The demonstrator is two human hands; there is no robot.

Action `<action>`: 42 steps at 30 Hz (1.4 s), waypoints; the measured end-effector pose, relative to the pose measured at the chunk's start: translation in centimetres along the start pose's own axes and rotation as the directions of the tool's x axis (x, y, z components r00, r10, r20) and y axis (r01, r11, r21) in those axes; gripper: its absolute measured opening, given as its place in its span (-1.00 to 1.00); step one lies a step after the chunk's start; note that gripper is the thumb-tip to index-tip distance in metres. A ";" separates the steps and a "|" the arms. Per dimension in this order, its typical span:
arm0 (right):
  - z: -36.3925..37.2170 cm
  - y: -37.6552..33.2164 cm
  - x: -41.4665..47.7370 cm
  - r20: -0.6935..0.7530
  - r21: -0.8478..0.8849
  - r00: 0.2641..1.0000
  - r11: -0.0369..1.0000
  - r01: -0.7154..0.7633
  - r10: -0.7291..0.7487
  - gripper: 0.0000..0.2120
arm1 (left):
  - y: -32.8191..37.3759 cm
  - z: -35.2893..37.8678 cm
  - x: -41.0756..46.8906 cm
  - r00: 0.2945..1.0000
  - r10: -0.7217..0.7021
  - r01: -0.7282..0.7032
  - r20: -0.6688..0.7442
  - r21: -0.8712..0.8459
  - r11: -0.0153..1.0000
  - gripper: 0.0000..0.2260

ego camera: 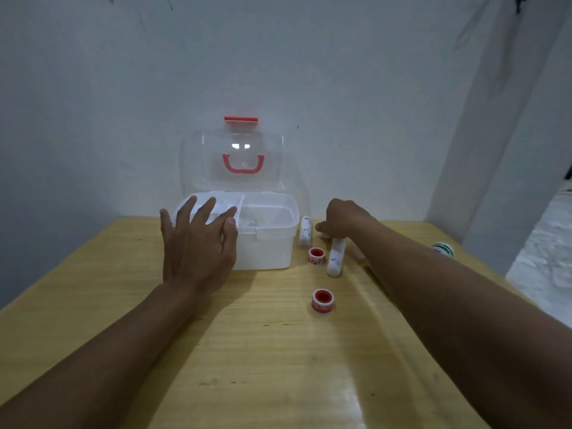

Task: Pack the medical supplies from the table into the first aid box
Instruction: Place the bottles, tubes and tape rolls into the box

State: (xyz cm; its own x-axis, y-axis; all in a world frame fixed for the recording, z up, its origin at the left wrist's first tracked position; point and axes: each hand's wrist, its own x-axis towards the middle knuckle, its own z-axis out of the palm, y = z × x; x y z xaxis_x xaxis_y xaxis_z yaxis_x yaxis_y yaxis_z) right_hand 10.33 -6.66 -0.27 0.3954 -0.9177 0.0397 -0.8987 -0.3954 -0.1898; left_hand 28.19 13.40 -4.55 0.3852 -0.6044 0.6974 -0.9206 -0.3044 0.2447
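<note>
A pale wall fills the upper frame, and a wooden table point(123, 305) spreads across the lower half. At centre stands the white first aid box point(269, 243), its clear lid point(232, 159) tipped up against the wall with a red handle point(243, 165) and red latch point(240, 119) showing. Just right of the box lies a white bandage roll point(305, 231), its long axis running from the near edge toward the wall; a second bandage roll point(336, 257) lies a little further right, angled much the same way. Two red-cored tape rolls sit flat, openings up — one point(317, 256) between the bandage rolls, the other point(323, 300) nearer the lower centre. A green-and-white roll point(443, 249) peeks out past the right forearm at the table's right edge. The left hand point(198, 243) hovers over the box's left front corner, palm down, fingers spread and released. The right hand point(343, 219) reaches right of the box, knuckles up, fingers curled down over something white — I cannot tell whether they grip it.
</note>
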 end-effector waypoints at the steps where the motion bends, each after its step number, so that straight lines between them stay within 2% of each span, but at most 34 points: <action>1: 0.2 -0.2 0.1 0.008 -0.012 1.000 1.000 0.001 -0.001 -0.76 | 0.0 0.0 0.0 1.000 0.001 -0.001 -0.002 -0.001 1.000 -0.57; 4: 0.5 -0.6 0.7 0.037 -0.026 0.999 1.000 0.010 -0.009 -0.91 | 0.0 0.1 -0.1 1.000 -0.002 0.002 -0.012 -0.008 1.000 -0.58; 6: 0.4 -0.9 1.1 0.054 0.012 0.999 1.000 0.007 -0.008 -0.93 | 0.1 0.1 -0.1 1.000 -0.004 0.003 -0.019 -0.010 1.000 -0.58; 10: 0.3 -1.7 1.4 0.098 0.180 0.995 0.984 -0.016 -0.001 -0.63 | 0.1 0.1 -0.1 1.000 -0.005 0.005 -0.019 -0.001 1.000 -0.58; 12: 0.6 -2.0 1.3 0.115 0.112 0.993 0.994 0.016 -0.029 -0.62 | 0.1 0.2 -0.1 1.000 -0.008 0.008 -0.019 -0.004 1.000 -0.58; 17: 1.1 -2.6 1.7 0.072 0.029 0.996 0.998 0.047 -0.049 -0.77 | 0.1 0.0 -0.1 1.000 -0.013 0.013 0.004 0.001 1.000 -0.56; 21: 0.8 -2.8 1.6 0.064 0.024 0.997 0.999 0.049 -0.050 -0.71 | 0.0 -0.2 -0.1 1.000 -0.021 0.021 0.021 -0.006 1.000 -0.53; 29: -2.2 -1.5 1.0 -0.111 0.192 0.994 0.981 0.020 0.002 -0.67 | 0.0 -0.6 0.1 0.999 -0.041 0.039 -0.017 -0.103 0.994 -0.49; 33: -7.3 -1.8 -0.2 -0.183 0.175 0.979 0.977 0.120 -0.088 -0.64 | -0.5 -0.7 0.1 0.995 -0.099 0.097 -0.013 -0.111 0.989 -0.51; 36: -10.1 -3.8 -2.1 -0.074 0.227 0.965 0.938 0.263 -0.252 -0.64 | -0.5 -0.6 0.1 0.994 -0.112 0.113 0.015 -0.097 0.989 -0.52; 38: -10.7 -5.6 -3.0 0.029 0.162 0.936 0.926 0.342 -0.350 -0.61 | -0.4 -0.6 0.1 0.992 -0.121 0.123 0.031 -0.101 0.987 -0.52; 42: -9.7 -8.4 -3.4 0.190 0.008 0.907 0.925 0.381 -0.375 -0.61 | -0.5 -0.8 0.1 0.991 -0.120 0.126 0.058 -0.101 0.987 -0.51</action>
State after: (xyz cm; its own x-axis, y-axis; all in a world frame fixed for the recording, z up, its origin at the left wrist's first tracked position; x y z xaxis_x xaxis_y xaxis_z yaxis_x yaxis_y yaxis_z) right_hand 14.68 -0.57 10.75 0.7319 -0.6768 -0.0789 -0.6790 -0.7147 -0.1681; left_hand 28.61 14.07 -4.08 0.4963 -0.6051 0.6225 -0.8665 -0.3019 0.3975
